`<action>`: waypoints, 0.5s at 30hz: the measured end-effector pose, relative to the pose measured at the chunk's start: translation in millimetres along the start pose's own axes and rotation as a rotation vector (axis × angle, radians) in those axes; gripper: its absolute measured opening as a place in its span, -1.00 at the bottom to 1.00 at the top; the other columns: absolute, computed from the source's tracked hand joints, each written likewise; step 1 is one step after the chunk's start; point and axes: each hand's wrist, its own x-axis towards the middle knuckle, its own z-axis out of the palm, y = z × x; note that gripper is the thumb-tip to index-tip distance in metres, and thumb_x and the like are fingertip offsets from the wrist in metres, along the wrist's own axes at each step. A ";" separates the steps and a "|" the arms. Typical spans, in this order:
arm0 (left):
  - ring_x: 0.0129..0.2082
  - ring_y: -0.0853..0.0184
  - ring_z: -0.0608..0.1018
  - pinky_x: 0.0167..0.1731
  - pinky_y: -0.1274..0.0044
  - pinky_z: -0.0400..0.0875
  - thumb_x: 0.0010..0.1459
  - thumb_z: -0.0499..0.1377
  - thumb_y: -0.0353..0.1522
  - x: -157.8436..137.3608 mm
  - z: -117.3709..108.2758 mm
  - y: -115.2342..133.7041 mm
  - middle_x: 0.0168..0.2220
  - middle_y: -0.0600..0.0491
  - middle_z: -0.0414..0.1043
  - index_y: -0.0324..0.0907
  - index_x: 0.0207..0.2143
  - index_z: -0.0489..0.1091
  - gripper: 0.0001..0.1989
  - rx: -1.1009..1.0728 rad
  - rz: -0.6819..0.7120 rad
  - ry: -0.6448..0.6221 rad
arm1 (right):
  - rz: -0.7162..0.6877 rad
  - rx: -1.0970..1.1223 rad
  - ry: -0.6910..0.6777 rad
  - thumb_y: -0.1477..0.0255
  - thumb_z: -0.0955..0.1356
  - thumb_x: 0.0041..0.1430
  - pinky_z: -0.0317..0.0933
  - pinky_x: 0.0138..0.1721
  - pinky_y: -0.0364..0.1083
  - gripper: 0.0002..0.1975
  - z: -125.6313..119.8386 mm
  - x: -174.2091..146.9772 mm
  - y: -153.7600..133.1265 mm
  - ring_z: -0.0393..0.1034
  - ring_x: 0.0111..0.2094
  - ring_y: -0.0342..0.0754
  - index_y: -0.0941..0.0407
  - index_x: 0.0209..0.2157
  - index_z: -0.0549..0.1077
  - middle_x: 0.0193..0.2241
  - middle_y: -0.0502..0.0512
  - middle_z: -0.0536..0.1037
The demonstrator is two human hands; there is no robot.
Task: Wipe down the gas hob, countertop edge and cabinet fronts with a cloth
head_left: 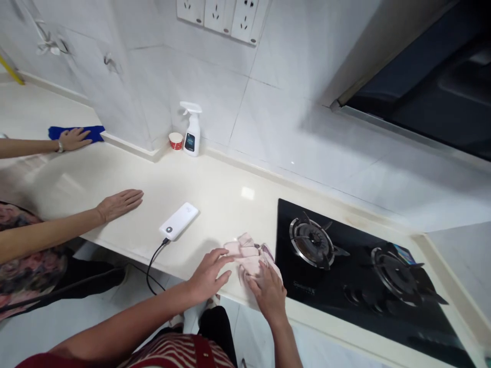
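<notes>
A crumpled pale pink cloth (pixel 249 253) lies on the counter, just left of the black gas stove (pixel 333 301). My right hand (pixel 270 294) rests on the cloth's near right part, fingers stretched over it and not wrapped round it. At the cloth's left side is my left hand (pixel 209 271), palm down with fingers and thumb apart. Its fingertips reach the cloth's edge; whether they press on it I cannot tell. A white power bank (pixel 179 221) with a black cable (pixel 151 263) plugged in lies on the counter to the left.
Another person stands at left, one hand (pixel 75 138) on a blue cloth (pixel 56 133), the other hand (pixel 119 203) flat on the counter (pixel 226 189). A spray bottle (pixel 192 133) and a red-and-white cup (pixel 175 141) stand by the wall. A dark hood (pixel 425 76) overhangs the stove.
</notes>
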 end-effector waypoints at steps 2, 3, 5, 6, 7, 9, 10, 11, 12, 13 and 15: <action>0.22 0.19 0.37 0.18 0.31 0.33 0.31 0.08 -0.34 14.5 19.4 8.7 0.21 -0.11 0.33 -0.09 0.15 0.36 -0.63 0.011 0.051 -0.029 | -0.032 0.080 0.061 -0.05 0.14 0.37 0.25 0.08 0.19 -0.37 12.5 -6.0 10.5 0.31 0.16 0.21 0.10 0.19 0.39 0.18 0.29 0.40; 0.24 0.18 0.36 0.20 0.30 0.30 0.32 0.08 -0.32 21.8 30.4 12.1 0.23 -0.11 0.32 -0.09 0.15 0.37 -0.63 0.021 0.086 -0.053 | -0.053 0.112 0.096 -0.02 0.09 0.40 0.24 0.09 0.17 -0.36 17.4 -7.5 14.7 0.33 0.14 0.19 0.14 0.16 0.41 0.14 0.30 0.44; 0.27 0.15 0.33 0.24 0.28 0.25 0.32 0.10 -0.26 33.3 53.6 14.6 0.26 -0.11 0.30 -0.11 0.15 0.38 -0.62 0.073 0.155 -0.122 | -0.104 0.167 0.136 0.03 0.04 0.44 0.23 0.11 0.16 -0.37 23.8 -9.2 21.9 0.36 0.12 0.17 0.17 0.11 0.45 0.08 0.30 0.50; 0.29 0.13 0.30 0.25 0.27 0.22 0.31 0.11 -0.22 36.5 64.8 13.2 0.29 -0.11 0.27 -0.11 0.16 0.37 -0.59 0.120 0.182 -0.160 | -0.123 0.191 0.141 0.06 0.03 0.45 0.23 0.12 0.15 -0.38 25.5 -10.1 25.2 0.37 0.11 0.16 0.17 0.10 0.45 0.07 0.29 0.51; 0.32 0.10 0.27 0.27 0.25 0.18 0.30 0.12 -0.18 37.8 75.3 10.0 0.32 -0.11 0.24 -0.10 0.19 0.35 -0.55 0.178 0.204 -0.196 | -0.139 0.212 0.136 0.09 0.03 0.46 0.23 0.13 0.14 -0.40 26.6 -11.2 28.5 0.37 0.12 0.15 0.17 0.11 0.44 0.08 0.28 0.50; 0.38 0.06 0.17 0.30 0.22 0.09 0.29 0.13 -0.08 37.0 93.0 -0.3 0.38 -0.10 0.14 -0.07 0.27 0.27 -0.43 0.296 0.237 -0.232 | -0.158 0.230 0.112 0.14 0.05 0.47 0.22 0.14 0.12 -0.45 28.3 -12.9 34.4 0.35 0.15 0.13 0.19 0.15 0.40 0.12 0.28 0.47; 0.40 0.05 0.12 0.31 0.21 0.03 0.28 0.12 -0.05 36.4 100.0 -6.4 0.41 -0.10 0.08 -0.06 0.31 0.22 -0.38 0.343 0.252 -0.233 | -0.161 0.217 0.102 0.15 0.07 0.47 0.21 0.15 0.12 -0.46 29.6 -12.2 36.8 0.33 0.17 0.13 0.20 0.17 0.38 0.14 0.29 0.45; 0.41 0.05 0.08 0.33 0.21 -0.01 0.28 0.12 -0.02 37.1 105.8 -12.5 0.43 -0.10 0.04 -0.05 0.33 0.20 -0.36 0.380 0.263 -0.225 | -0.163 0.191 0.098 0.15 0.07 0.47 0.20 0.15 0.13 -0.45 31.2 -9.6 38.6 0.30 0.19 0.15 0.21 0.18 0.37 0.17 0.30 0.43; 0.42 0.06 0.07 0.33 0.22 -0.05 0.28 0.11 -0.01 40.0 110.7 -18.1 0.44 -0.10 0.00 -0.04 0.33 0.18 -0.35 0.407 0.266 -0.214 | -0.164 0.155 0.100 0.13 0.08 0.46 0.19 0.15 0.15 -0.44 33.2 -4.2 40.0 0.27 0.21 0.17 0.22 0.19 0.36 0.19 0.32 0.41; 0.43 0.06 0.06 0.34 0.23 -0.07 0.28 0.09 -0.01 45.8 114.7 -23.0 0.45 -0.10 -0.02 -0.03 0.34 0.18 -0.35 0.426 0.257 -0.202 | -0.164 0.116 0.106 0.10 0.08 0.46 0.18 0.15 0.16 -0.41 35.3 4.6 41.0 0.25 0.22 0.20 0.22 0.20 0.35 0.20 0.34 0.39; 0.43 0.07 0.06 0.34 0.23 -0.09 0.30 0.07 -0.02 67.4 120.6 -31.1 0.45 -0.09 -0.02 -0.03 0.34 0.18 -0.37 0.445 0.211 -0.187 | -0.159 0.057 0.109 0.04 0.08 0.44 0.18 0.14 0.18 -0.36 39.0 32.8 42.4 0.22 0.24 0.24 0.23 0.23 0.31 0.22 0.36 0.36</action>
